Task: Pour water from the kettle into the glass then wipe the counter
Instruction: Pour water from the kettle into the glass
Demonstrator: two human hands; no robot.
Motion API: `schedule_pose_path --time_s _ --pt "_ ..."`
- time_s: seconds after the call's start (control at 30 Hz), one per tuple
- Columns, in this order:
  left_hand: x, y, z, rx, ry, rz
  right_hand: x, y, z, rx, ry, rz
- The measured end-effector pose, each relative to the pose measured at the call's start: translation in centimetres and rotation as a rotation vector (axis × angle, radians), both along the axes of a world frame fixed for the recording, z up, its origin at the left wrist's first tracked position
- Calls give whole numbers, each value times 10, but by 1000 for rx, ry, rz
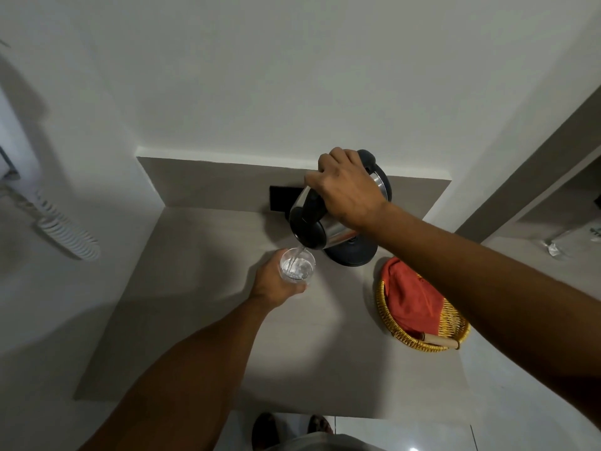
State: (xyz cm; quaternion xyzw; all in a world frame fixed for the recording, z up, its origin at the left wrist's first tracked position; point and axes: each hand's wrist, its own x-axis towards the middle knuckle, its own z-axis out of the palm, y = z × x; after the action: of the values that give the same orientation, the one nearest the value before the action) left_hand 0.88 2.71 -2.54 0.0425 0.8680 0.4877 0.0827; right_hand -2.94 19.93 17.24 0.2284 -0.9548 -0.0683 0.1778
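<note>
A steel kettle (328, 231) with a black lid and handle is tilted forward above its black base (353, 255). My right hand (348, 187) grips its handle from above. A thin stream of water runs from the spout into a clear glass (297, 266), which holds some water. My left hand (276, 281) wraps around the glass from the left and holds it just below the spout, over the grey counter (195, 304). An orange-red cloth (411, 297) lies in a yellow wicker basket (419, 341) at the right of the counter.
A black wall plate (283, 198) sits on the backsplash behind the kettle. A white coiled cord (65, 232) hangs on the left wall. My feet (266, 431) show below the counter's front edge on a white tiled floor.
</note>
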Motion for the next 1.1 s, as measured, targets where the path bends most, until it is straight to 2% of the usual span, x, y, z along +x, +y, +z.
schedule_pose_path --time_s 0.27,0.53,0.67,0.9,1.1 --pt "0 -1 -3 59 -10 9 -5 24 -22 -155 -25 -75" --pt "-3 2 -11 52 -46 35 -15 91 -69 -723 -137 -462" --pt "-5 1 -16 48 -60 25 -15 108 -89 -977 -115 -553" --pt "-7 -1 -18 41 -45 10 -28 116 -115 -1190 -129 -698" --pt "-7 -2 -21 27 -10 -2 -28 130 -131 -1275 -158 -827"
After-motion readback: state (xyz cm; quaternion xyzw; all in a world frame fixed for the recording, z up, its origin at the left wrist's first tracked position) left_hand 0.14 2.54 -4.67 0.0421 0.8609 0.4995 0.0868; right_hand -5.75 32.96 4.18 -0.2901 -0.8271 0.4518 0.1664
